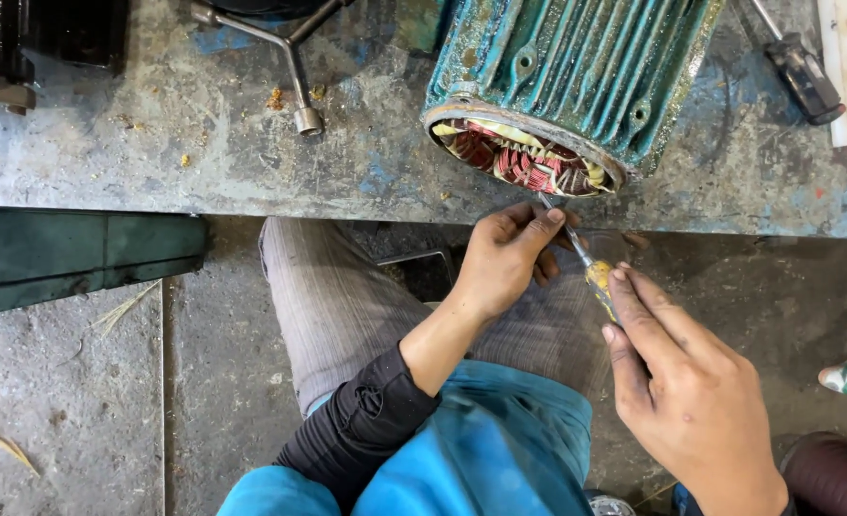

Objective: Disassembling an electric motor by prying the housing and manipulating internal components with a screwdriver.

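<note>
Our right hand clenches the yellow-handled steel screwdriver, while our left hand's fingers pinch its shaft near the tip, which sits at the rim of the teal ribbed motor housing lying on the worn grey tabletop. If the tip slips, we judge it could gouge the red copper windings.

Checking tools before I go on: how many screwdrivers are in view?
2. A yellow-handled screwdriver in the right hand, its tip at the motor's rim; a black-handled screwdriver on the bench, top right. Others may lie outside the frame.
</note>
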